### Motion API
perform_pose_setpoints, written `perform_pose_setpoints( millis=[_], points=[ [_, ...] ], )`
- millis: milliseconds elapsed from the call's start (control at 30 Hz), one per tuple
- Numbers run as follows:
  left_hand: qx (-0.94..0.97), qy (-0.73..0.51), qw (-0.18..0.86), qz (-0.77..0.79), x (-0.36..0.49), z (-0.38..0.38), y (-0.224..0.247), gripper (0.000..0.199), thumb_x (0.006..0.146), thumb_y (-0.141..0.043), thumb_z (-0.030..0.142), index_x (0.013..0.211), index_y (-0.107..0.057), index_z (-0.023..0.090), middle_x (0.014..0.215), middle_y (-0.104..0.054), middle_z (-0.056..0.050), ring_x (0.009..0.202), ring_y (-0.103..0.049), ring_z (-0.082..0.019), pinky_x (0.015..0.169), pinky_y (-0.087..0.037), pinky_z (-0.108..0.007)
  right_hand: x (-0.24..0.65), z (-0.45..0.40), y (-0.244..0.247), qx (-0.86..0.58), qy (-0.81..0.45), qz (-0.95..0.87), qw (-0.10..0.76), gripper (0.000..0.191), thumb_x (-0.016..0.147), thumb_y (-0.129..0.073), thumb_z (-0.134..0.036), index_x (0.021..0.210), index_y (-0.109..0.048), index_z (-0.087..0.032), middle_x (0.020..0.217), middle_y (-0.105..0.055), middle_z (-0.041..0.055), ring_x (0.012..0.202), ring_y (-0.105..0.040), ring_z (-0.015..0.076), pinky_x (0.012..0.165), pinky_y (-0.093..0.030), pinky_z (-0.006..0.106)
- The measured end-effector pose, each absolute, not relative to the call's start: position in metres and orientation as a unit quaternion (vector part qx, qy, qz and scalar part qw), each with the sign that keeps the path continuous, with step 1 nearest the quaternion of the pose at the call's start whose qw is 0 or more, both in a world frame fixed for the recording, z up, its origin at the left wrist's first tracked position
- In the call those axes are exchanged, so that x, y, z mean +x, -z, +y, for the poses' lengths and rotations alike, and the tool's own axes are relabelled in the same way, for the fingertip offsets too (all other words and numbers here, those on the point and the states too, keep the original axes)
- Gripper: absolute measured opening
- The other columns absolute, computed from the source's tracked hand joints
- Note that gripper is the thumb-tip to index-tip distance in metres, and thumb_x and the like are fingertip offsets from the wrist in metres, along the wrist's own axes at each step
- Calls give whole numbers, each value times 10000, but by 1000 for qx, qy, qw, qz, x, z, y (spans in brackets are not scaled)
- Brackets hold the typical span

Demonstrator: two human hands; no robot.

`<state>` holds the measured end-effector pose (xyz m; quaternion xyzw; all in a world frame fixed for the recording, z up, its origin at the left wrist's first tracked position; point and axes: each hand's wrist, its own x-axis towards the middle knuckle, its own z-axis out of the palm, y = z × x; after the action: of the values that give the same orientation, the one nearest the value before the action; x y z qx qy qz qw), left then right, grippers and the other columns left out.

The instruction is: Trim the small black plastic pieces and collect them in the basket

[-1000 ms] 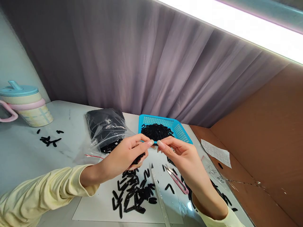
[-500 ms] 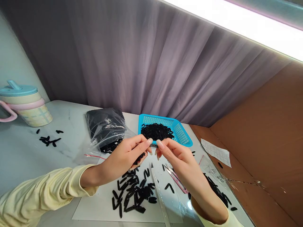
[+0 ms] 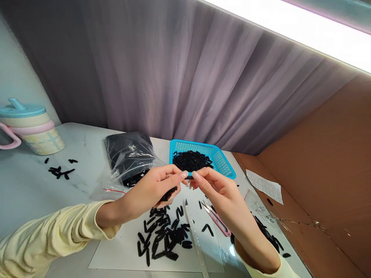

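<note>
Between the fingertips of my left hand and my right hand is a small black strip, pinched at both ends in front of the blue basket. More black pieces are tucked in the curled fingers of my left hand. The blue basket holds a heap of black pieces. Below my hands, many loose black pieces lie scattered on a white sheet.
A clear bag with black material lies at centre left. Pink-handled snips and a long thin blade-like tool rest near my right forearm. A lidded cup stands far left; a paper slip lies right.
My fingertips have come slightly closer together, and the black strip between them shows more clearly. My right hand has shifted slightly.
</note>
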<state>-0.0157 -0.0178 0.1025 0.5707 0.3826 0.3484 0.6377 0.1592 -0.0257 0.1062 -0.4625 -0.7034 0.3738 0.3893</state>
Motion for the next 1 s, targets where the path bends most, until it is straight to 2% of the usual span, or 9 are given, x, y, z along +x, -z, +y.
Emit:
perform_pose_setpoints(
  millis=[133, 300, 467, 633, 800, 1000],
  points=[
    [527, -317, 686, 389, -17, -16, -104, 291, 872, -502, 440, 778, -523, 166, 543, -407, 77, 341, -276, -14, 308, -109, -154, 159, -27, -107, -464, -362, -709, 388, 264, 905, -489, -372, 742, -588, -189, 732, -605, -1, 729, -547, 140, 684, -406, 249],
    [500, -302, 722, 372, -20, -16, -105, 280, 876, -508, 420, 775, -531, 159, 553, -380, 78, 347, -255, -7, 307, -105, -151, 159, -28, -108, -462, -360, -711, 389, 269, 908, -489, -369, 737, -593, -190, 735, -620, 1, 730, -558, 141, 681, -411, 243],
    [492, -301, 733, 361, -21, -17, -106, 315, 865, -535, 394, 675, -446, 160, 561, -405, 71, 356, -267, -7, 316, -114, -159, 161, -27, -109, -457, -336, -724, 392, 219, 895, -516, -332, 770, -627, -191, 763, -655, 6, 738, -568, 142, 701, -420, 246],
    [489, -286, 744, 354, -22, -17, -108, 287, 870, -519, 416, 762, -530, 151, 528, -351, 84, 360, -224, -15, 324, -110, -169, 162, -28, -110, -464, -339, -725, 380, 255, 899, -506, -355, 742, -620, -190, 753, -653, 11, 736, -573, 148, 699, -421, 257],
    [522, -278, 719, 366, -23, -15, -108, 347, 857, -522, 451, 682, -475, 155, 539, -367, 76, 368, -254, -17, 333, -100, -176, 164, -27, -111, -483, -354, -717, 355, 319, 897, -490, -416, 695, -583, -186, 688, -590, 2, 648, -519, 133, 594, -384, 243],
    [566, -225, 704, 365, -23, -15, -108, 246, 855, -530, 397, 814, -582, 160, 534, -403, 75, 368, -273, -28, 324, -122, -168, 169, -24, -117, -481, -421, -706, 304, 334, 886, -508, -386, 628, -549, -178, 618, -550, -29, 580, -459, 102, 545, -324, 230]
  ],
)
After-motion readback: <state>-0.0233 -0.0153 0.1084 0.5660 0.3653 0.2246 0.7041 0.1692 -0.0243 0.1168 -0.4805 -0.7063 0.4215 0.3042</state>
